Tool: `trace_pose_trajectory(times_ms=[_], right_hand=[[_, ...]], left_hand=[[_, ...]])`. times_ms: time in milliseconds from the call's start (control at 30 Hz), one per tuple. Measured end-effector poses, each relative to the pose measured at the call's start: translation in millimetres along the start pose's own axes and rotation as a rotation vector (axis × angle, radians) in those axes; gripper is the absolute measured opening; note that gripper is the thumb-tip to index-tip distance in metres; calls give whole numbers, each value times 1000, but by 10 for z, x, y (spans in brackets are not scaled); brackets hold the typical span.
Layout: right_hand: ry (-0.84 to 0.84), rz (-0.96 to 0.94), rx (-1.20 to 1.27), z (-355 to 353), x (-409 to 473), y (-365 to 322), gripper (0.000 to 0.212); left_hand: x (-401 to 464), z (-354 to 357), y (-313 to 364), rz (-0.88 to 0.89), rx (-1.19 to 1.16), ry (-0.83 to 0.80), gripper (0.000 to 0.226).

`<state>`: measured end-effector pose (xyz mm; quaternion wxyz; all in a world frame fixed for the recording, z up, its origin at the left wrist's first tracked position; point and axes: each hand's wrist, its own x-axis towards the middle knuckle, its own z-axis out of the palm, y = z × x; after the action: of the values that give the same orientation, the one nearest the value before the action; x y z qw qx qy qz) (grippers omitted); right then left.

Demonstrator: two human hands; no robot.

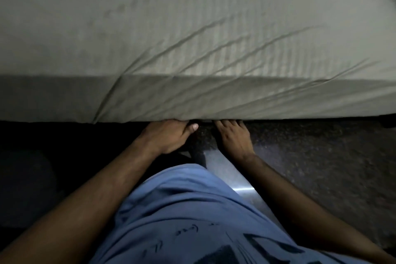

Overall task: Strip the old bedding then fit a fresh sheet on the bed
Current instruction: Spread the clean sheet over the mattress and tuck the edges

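A pale grey-white sheet (pixel 192 34) covers the mattress top and hangs down its near side. Creases fan out across it from a point at the bottom hem. My left hand (pixel 169 137) grips that hem from below, fingers curled under the mattress edge and thumb pointing right. My right hand (pixel 232 137) is beside it, fingertips tucked under the same edge; whether it holds cloth is hidden. Both hands are at the bottom of the mattress side, near the middle of the view.
The floor (pixel 310 156) beneath the bed is dark and speckled. A bright reflective strip (pixel 231 178) runs along it by my legs. My blue shirt (pixel 182 210) fills the lower view. The room is dim, and the left floor area is in deep shadow.
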<state>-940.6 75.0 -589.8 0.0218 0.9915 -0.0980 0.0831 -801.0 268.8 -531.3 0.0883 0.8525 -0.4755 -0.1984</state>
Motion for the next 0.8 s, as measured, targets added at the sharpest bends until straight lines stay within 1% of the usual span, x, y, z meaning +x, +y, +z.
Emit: trace_pose_trajectory(times_ms=[67, 100, 133, 167, 200, 233, 267, 300, 333, 367, 400, 433, 467, 500, 533, 567, 600, 633, 667, 700, 800], right_hand=[[-87, 72, -36, 64, 222, -49, 30], [-162, 140, -13, 143, 351, -33, 33], [-289, 224, 60, 200, 444, -45, 38], [-388, 293, 135, 249, 511, -43, 43], [-450, 297, 155, 276, 544, -16, 45], [-471, 279, 201, 242, 523, 15, 46], [-437, 266, 260, 155, 457, 67, 47], [-314, 195, 274, -2, 317, 107, 49], [-216, 60, 255, -212, 131, 162, 54], [-161, -64, 242, -356, -66, 224, 59], [-143, -121, 255, -465, -279, 311, 60], [-140, -72, 316, -534, -468, 400, 55], [-97, 57, 397, -526, -644, 496, 48], [-36, 266, 482, -504, -771, 608, 41], [41, 517, 606, -454, -831, 692, 34], [112, 789, 801, -412, -818, 764, 29], [197, 1019, 1035, -409, -778, 837, 24], [264, 1159, 1261, -404, -704, 896, 19], [335, 1213, 1420, -422, -620, 977, 15], [379, 1213, 1482, -428, -528, 1052, 11], [409, 1192, 1506, -438, -301, 1170, 6]], left_hand=[[156, 57, -8, -14, 4, 124, 62], [258, 82, -5, -15, -2, 162, 61], [335, 116, -31, -33, -12, 175, 60], [389, 111, -28, -41, -24, 168, 62], [404, 82, -1, -55, -48, 126, 66], [357, 65, 59, -87, -52, 70, 69], [286, 53, 152, -125, -52, -20, 68], [183, 26, 260, -140, -11, -119, 64], [102, 14, 407, -91, 11, -187, 57], [-4, -16, 559, -22, -11, -225, 52], [-76, -63, 713, 83, -42, -229, 52], [-77, -93, 857, 188, -86, -186, 55], [-17, -127, 952, 253, -105, -130, 57], [105, -154, 1025, 296, -92, -75, 58], [235, -178, 1065, 324, -59, -38, 57], [351, -193, 1091, 352, -28, -7, 56], [461, -183, 1146, 389, 0, 2, 57], [534, -148, 1194, 411, 15, -5, 59], [598, -121, 1266, 428, 39, -22, 63], [643, -82, 1316, 436, 65, -34, 67], [699, 78, 1329, 443, 118, -25, 75]])
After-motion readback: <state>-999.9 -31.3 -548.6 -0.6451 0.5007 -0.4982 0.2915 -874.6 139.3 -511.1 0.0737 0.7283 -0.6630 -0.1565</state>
